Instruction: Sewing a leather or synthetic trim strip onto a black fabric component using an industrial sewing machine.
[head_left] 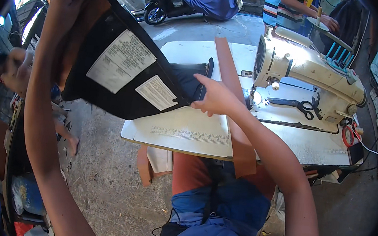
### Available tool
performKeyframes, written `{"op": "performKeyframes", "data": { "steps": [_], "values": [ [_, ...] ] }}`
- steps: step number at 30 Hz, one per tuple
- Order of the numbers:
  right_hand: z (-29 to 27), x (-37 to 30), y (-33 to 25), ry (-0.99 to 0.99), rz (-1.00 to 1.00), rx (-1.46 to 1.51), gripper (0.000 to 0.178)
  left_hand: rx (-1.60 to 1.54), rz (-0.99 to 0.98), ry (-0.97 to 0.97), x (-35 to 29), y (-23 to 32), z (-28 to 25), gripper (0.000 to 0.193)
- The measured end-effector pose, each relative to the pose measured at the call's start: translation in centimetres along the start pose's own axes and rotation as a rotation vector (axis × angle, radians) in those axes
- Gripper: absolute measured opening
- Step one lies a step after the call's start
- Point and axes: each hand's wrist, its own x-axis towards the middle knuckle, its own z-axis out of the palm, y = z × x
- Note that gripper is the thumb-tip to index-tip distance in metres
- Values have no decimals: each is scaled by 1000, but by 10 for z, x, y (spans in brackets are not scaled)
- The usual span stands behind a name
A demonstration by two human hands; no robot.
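Note:
My left hand [68, 4] is raised at the upper left, its fingers closed on the top edge of a black fabric piece [116, 22]. The piece hangs at a slant over the table's left side, with two white printed labels [121, 61] facing me and a brown patch inside its far left edge. Close to its lower right corner is my right hand [218, 97], thumb and index finger stretched apart; I cannot tell whether it touches the fabric. Beneath my right forearm a long brown strip [226, 60] crosses the white table [182, 140] and hangs over the front edge.
A sewing machine [303, 61] stands on the table's right, with black scissors [295, 104] on its bed. A ruler scale runs along the front. Red tape [347, 135] sits at the right end. Beyond are a covered motorbike [195, 0] and a person [295, 10]; another person is at the left.

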Motion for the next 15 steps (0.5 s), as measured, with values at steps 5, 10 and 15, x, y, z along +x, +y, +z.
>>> {"op": "performKeyframes", "data": {
  "steps": [5,10,15],
  "values": [
    [15,60,14,-150,114,164,28,29,155,52,3,-27,-15,37],
    [10,103,19,144,-37,-32,15,98,26,78,-16,-84,-58,39],
    [6,143,52,300,-60,-65,16,13,-14,269,-73,-66,-65,36]
  ]
}}
